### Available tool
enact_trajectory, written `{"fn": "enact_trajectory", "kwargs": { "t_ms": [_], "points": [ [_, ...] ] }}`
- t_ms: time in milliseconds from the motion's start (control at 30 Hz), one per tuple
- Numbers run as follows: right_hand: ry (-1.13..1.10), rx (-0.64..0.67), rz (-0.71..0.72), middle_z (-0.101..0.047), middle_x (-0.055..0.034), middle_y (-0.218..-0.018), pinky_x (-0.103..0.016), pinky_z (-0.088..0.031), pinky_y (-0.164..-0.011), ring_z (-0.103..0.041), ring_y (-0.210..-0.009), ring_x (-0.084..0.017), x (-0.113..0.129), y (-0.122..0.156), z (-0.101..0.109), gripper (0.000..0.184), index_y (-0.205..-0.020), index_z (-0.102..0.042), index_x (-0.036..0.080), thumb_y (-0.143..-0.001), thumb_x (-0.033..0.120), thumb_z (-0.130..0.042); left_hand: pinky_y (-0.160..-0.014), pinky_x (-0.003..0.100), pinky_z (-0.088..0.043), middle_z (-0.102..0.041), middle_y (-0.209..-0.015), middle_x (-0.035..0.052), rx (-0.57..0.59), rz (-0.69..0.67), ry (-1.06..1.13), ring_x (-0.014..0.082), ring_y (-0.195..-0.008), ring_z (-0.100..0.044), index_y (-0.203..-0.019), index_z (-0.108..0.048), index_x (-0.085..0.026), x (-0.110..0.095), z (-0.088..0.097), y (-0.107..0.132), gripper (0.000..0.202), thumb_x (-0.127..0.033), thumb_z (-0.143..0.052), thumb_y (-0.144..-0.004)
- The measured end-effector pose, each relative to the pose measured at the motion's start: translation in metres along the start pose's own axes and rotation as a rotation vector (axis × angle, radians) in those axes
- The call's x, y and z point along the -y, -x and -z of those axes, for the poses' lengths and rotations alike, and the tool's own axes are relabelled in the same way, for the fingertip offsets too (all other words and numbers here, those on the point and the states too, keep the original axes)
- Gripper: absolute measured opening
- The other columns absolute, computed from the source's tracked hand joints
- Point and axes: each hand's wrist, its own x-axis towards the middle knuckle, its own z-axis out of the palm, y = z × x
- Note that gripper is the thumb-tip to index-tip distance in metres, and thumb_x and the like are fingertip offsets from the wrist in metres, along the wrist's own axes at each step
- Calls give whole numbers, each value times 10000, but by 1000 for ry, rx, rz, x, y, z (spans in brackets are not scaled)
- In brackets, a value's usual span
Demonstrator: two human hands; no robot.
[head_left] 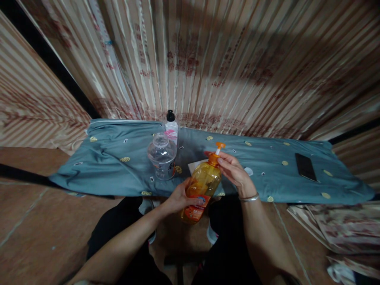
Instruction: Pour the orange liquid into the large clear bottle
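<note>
An orange pump bottle (203, 186) with a colourful label is held tilted in front of me, above my lap. My left hand (178, 198) wraps round its lower body. My right hand (234, 170) has its fingers closed round the orange collar just under the pump head (220, 145). A silver bangle (249, 198) sits on my right wrist. Just beyond the bottle, a clear open-mouthed plastic jar (162, 155) stands upright on the teal cloth (118, 158).
A small white bottle (171, 126) with a black cap stands behind the jar. A dark phone (305, 167) lies on the cloth at the right. A striped curtain (208, 59) hangs behind. Folded patterned fabric (335, 225) lies on the brown floor at the right.
</note>
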Motion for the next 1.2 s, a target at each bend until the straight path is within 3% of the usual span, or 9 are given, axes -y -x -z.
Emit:
{"fn": "enact_trajectory", "kwargs": {
  "t_ms": [133,367,533,633,767,867,1067,1200],
  "points": [
    [-3,-14,36,-999,-105,-1334,-488,-732,-1198,-904,-1364,-385,0,0,-1,635,-1084,-985,348,-745,843,-1193,-1300,611,-687,-934,-1455,155,-7,10,3,434,-1408,-888,-1402,-837,-208,1,1,-1,965,-509,-1300,-611],
    [65,-82,32,-1006,-79,-1217,-449,-752,-1053,-918,-1101,-336,-4,-4,4,689,-1080,-988,339,-662,828,-1236,-1243,559,-713,-955,-1406,124,-17,8,-4,408,-1355,-906,-1359,-850,-212,0,-1,-2,923,-474,-1301,-598],
    [1,-9,8,-1007,-82,-1283,-479,-724,-1168,-923,-1239,-352,-3,-2,-1,671,-1144,-1008,344,-751,856,-1191,-1223,556,-724,-963,-1393,127,-23,3,-3,418,-1357,-911,-1352,-842,-212,-6,0,-1,908,-460,-1291,-603],
    [-13,-50,24,-1005,-73,-1328,-471,-710,-1207,-920,-1274,-342,-4,-3,-2,692,-1161,-1006,356,-740,873,-1190,-1243,558,-718,-957,-1427,129,-30,-1,-6,424,-1394,-899,-1364,-846,-217,-8,1,-1,918,-455,-1293,-598],
    [7,-143,27,-1006,-57,-1271,-421,-736,-1080,-916,-1118,-308,-7,-6,-2,734,-1087,-988,350,-601,828,-1260,-1249,567,-714,-953,-1404,124,-37,5,-9,418,-1366,-899,-1348,-845,-208,-7,0,-2,939,-468,-1299,-569],
    [15,-117,-1,-1001,-56,-1211,-412,-739,-1015,-901,-1059,-300,-5,-5,-2,722,-1121,-995,346,-622,794,-1264,-1261,577,-706,-950,-1384,123,-32,9,-6,414,-1349,-899,-1332,-841,-204,-6,-1,-2,933,-479,-1300,-569],
    [-11,-29,1,-996,-102,-1299,-496,-711,-1194,-891,-1345,-388,0,-1,-7,660,-1116,-992,344,-730,840,-1192,-1296,597,-687,-938,-1430,130,-30,13,1,424,-1403,-878,-1357,-835,-216,-7,0,-1,940,-495,-1296,-587],
    [-12,-74,25,-994,-91,-1332,-499,-703,-1215,-887,-1359,-383,1,-2,-8,671,-1124,-986,364,-709,843,-1205,-1291,601,-687,-937,-1428,139,-22,19,6,426,-1397,-881,-1361,-829,-209,-5,-1,-2,946,-498,-1296,-591]
  ]
}}
